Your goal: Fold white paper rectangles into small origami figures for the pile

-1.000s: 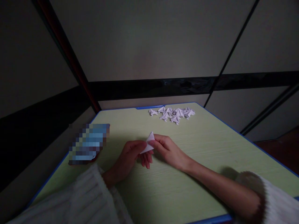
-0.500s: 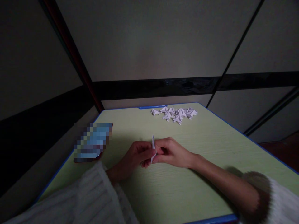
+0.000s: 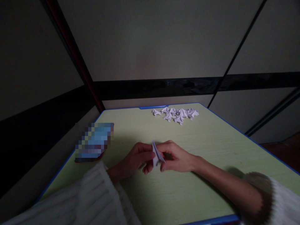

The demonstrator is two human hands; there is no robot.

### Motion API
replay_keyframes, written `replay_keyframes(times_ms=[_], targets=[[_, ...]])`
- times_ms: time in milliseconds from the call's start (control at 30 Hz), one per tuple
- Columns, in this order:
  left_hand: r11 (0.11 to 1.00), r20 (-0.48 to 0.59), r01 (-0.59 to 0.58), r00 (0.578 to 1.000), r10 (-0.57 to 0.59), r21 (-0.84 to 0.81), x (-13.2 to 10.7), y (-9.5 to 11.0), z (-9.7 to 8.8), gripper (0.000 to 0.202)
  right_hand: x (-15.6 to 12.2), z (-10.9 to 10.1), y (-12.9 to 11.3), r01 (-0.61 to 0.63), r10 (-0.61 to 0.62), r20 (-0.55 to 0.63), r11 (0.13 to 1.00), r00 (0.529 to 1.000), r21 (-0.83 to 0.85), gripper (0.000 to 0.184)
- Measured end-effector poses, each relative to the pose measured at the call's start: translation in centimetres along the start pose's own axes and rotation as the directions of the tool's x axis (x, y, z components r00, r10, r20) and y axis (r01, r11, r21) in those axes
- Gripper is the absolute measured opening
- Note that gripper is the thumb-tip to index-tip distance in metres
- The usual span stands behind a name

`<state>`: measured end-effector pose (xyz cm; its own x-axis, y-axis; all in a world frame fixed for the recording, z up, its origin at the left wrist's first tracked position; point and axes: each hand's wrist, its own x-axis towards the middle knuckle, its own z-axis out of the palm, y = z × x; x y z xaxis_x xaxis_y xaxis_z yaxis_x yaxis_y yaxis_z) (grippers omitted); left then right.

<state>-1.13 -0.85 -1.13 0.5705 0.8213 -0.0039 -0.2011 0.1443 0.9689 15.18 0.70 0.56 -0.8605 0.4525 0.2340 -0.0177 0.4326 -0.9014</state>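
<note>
A small piece of folded white paper [image 3: 156,155] is held between my two hands, above the middle of the table [image 3: 131,125]. My left hand [image 3: 138,157] pinches its left side between thumb and fingers. On the other side, my right hand [image 3: 174,156] grips the paper's right flap, its thumb low and its index finger near the top. The paper stands on edge, with its two layers spread apart in a narrow V toward me. Part of it is hidden behind my fingers.
Several folded white paper figures [image 3: 179,115] lie grouped at the table's far edge. A phone-like device [image 3: 95,142] with a blurred screen rests at the left edge. Behind the table stand pale panels [image 3: 150,47] with a dark band [image 3: 154,88].
The paper was seen nearly edge-on as a thin strip; now its layers have opened into a V. My right thumb has moved slightly down and right.
</note>
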Motion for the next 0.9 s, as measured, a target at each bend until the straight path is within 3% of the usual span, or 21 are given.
replay_keyframes(times_ms=[67,167,300,400,567,633,767,900], targets=[[0.997,-0.01,-0.02,1.0,0.019,-0.075,0.0,0.1,0.2,0.024,0.0,0.1,-0.1,0.035,-0.035,-0.015,0.999,0.999,0.027,0.046],[0.996,-0.038,-0.036,0.999,0.033,-0.077,0.1,0.4,0.4,0.019,0.0,0.0,-0.1,-0.007,0.002,-0.147,0.999,0.989,-0.033,0.039],[0.999,-0.24,-0.046,0.97,0.043,-0.005,0.2,0.5,0.4,0.013,0.2,-0.6,0.4,-0.11,0.119,-0.363,0.993,0.924,0.044,0.03],[0.997,-0.357,-0.036,0.932,0.058,0.067,0.4,0.5,0.3,0.013,0.4,-1.1,0.6,-0.051,0.118,-0.479,0.987,0.87,0.15,0.029],[0.99,-0.322,-0.07,0.941,0.107,0.124,0.5,0.7,0.3,0.008,0.4,-1.2,0.5,-0.045,0.134,-0.288,0.954,0.948,0.295,0.028],[0.989,-0.309,-0.073,0.945,0.11,0.131,0.5,0.7,0.3,0.01,0.5,-1.1,0.7,-0.039,0.133,-0.254,0.938,0.958,0.345,0.028],[0.989,-0.315,-0.08,0.942,0.117,0.126,0.3,0.8,0.4,0.014,0.8,-1.1,1.4,-0.052,0.175,-0.308,0.927,0.935,0.371,0.032],[0.977,-0.362,-0.075,0.921,0.144,0.198,0.3,0.9,0.8,0.018,1.1,-0.9,1.5,-0.199,0.294,-0.379,0.942,0.877,0.271,0.037]])
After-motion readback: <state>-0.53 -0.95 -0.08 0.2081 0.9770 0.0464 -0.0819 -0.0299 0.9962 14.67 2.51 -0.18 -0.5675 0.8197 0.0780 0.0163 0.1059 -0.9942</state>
